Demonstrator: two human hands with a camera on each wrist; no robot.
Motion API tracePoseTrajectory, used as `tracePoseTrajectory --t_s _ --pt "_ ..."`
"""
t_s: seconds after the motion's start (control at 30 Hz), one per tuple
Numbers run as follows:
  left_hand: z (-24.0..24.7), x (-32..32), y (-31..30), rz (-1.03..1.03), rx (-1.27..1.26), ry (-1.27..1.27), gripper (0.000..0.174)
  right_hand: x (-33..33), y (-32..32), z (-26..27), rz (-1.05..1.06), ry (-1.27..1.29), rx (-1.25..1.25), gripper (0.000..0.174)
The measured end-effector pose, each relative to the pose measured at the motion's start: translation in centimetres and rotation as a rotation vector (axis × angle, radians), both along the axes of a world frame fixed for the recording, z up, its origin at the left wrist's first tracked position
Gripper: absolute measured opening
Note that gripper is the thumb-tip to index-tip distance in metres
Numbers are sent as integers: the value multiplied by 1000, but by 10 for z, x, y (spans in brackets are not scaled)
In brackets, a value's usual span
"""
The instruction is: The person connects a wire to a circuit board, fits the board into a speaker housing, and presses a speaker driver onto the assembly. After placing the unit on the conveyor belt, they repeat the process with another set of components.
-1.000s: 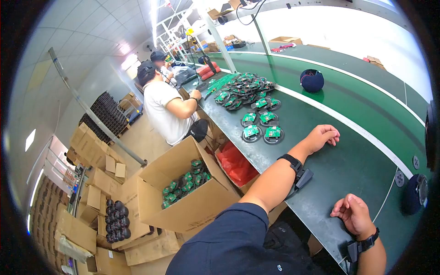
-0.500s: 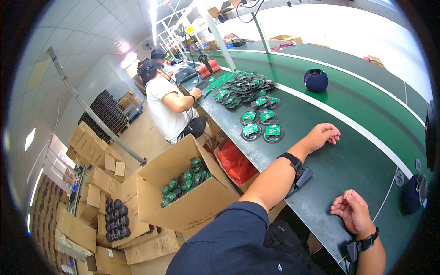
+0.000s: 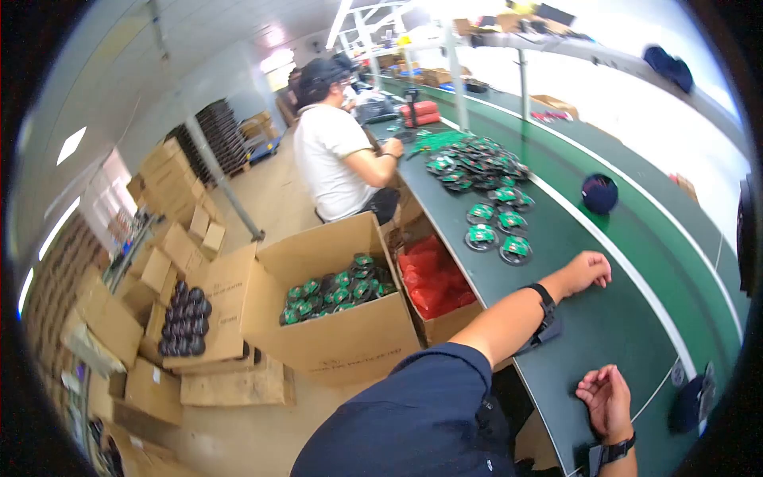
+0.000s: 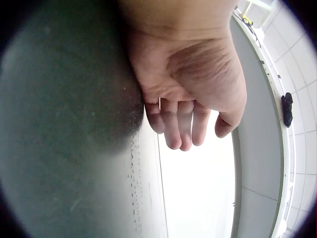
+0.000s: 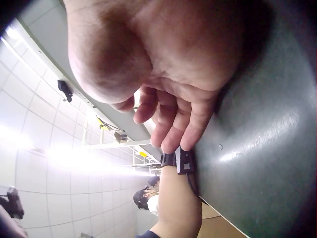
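Head view swung left; 2 hands rest apart, fingers loosely curled, box lettering blurred.

Printing on the open brown cardboard box blurs past reading; a tall black shape runs off the head view's right.

The surface looks smooth with a dull sheen; the big open carton is matt brown cardboard, and the red bags are crinkled, glossy plastic.
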State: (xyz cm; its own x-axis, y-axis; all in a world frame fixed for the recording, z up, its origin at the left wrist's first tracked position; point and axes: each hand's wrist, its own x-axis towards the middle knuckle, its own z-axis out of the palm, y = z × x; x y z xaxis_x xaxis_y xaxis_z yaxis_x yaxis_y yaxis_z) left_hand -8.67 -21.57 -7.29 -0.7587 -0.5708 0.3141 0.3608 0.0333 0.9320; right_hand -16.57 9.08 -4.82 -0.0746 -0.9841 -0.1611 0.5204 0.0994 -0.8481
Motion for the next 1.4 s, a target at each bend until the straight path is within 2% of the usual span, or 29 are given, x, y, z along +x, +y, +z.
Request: tracePoseTrajectory --t_s 0.07,0.13,0.2,0.3,0.67,0.9,1.2,1.4 --pt "-2 -3 4 39 26 86 10 3 1 1 -33 6 15 32" --pt "-20 -15 -8 44 -109 105 7 -3 2 -4 -17 -7 -14 33" --pt "0 -1 12 124 -199 -50 11 -9 1 -10 -26 -1 -21 32" --pt "-4 0 27 177 -350 -150 10 -9 1 -9 -40 42 -32 32" --pt "11 59 98 74 -315 -179 15 -11 -1 -13 -38 98 -66 30" --pt "-3 48 94 146 -352 -135 13 -7 1 -10 -40 113 -72 30" --pt "-12 38 87 88 -134 -16 13 -4 2 -9 -49 90 -61 30" --pt "-18 34 81 56 -187 -3 11 -5 1 -12 -68 87 -62 31"
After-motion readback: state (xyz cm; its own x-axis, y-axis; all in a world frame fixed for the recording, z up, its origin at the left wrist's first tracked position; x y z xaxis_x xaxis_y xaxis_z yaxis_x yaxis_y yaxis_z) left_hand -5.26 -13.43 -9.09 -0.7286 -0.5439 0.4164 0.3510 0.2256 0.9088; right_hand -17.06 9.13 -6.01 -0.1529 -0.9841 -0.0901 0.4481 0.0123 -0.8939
